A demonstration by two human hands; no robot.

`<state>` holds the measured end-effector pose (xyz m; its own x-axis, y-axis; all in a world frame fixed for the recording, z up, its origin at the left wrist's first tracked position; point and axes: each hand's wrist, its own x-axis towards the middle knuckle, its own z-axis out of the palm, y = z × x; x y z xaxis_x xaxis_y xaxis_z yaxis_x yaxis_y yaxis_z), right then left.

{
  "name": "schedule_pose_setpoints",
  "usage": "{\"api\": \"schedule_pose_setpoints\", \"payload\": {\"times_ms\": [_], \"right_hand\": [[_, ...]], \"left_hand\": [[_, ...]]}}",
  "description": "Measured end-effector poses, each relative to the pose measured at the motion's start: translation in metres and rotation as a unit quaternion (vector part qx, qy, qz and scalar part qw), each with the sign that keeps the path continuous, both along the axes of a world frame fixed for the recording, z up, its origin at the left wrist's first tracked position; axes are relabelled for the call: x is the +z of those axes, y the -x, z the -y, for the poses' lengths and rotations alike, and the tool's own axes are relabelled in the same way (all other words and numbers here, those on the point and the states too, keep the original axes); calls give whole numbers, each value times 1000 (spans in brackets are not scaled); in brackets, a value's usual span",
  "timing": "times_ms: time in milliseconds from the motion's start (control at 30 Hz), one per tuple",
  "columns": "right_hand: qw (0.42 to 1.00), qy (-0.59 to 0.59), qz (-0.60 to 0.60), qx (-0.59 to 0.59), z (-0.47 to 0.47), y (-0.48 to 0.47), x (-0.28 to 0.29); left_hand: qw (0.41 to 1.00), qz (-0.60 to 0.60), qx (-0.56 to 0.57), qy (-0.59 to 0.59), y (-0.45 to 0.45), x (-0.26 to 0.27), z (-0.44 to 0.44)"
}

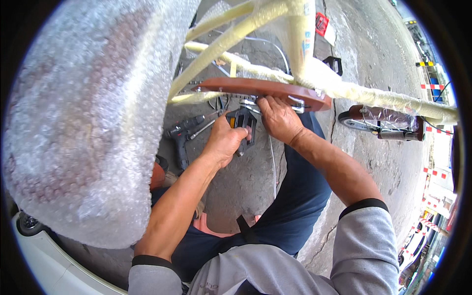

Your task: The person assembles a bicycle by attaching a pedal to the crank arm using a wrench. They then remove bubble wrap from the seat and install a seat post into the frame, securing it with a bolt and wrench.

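Observation:
My left hand point(226, 140) grips a black bicycle pedal point(241, 123) with an orange reflector. Its upper end is close to a silver crank arm point(250, 104); whether the two touch, I cannot tell. My right hand point(280, 118) has its fingers curled around metal parts at the crank, just below a reddish-brown chain guard point(254, 87). What those fingers hold is mostly hidden. Above the guard runs a cream-coloured bicycle frame point(236, 35) in clear wrapping. On the concrete left of the pedal lies a cordless drill point(180, 138), with a metal rod-like tool point(202, 129) beside it.
A large bubble-wrapped part point(88, 110) fills the left side. A small wheel with a brown fender point(379, 121) is at right. Farther off lie a black pedal-like part point(333, 65) and a red tray point(322, 24). A white car point(70, 265) stands lower left.

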<state>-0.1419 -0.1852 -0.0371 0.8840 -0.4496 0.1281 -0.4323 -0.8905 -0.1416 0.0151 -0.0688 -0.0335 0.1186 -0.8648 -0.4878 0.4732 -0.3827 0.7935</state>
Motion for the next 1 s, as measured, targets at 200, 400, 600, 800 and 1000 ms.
{"api": "schedule_pose_setpoints", "payload": {"times_ms": [200, 400, 600, 800, 1000], "right_hand": [[1000, 17, 2, -4, -4, 2, 2], [992, 125, 3, 0, -16, 25, 15], [991, -62, -61, -105, -19, 46, 42], [993, -89, -36, -72, -12, 31, 55], [996, -68, -21, -59, -10, 20, 35]], "left_hand": [[996, -83, -10, 3, -3, 2, -3], [995, -83, 32, 41, 0, -8, -14], [996, -79, 29, 26, -2, -10, -15], [996, -87, 29, 15, -4, -11, -12], [995, -100, 27, 8, -8, -10, -10]]}}
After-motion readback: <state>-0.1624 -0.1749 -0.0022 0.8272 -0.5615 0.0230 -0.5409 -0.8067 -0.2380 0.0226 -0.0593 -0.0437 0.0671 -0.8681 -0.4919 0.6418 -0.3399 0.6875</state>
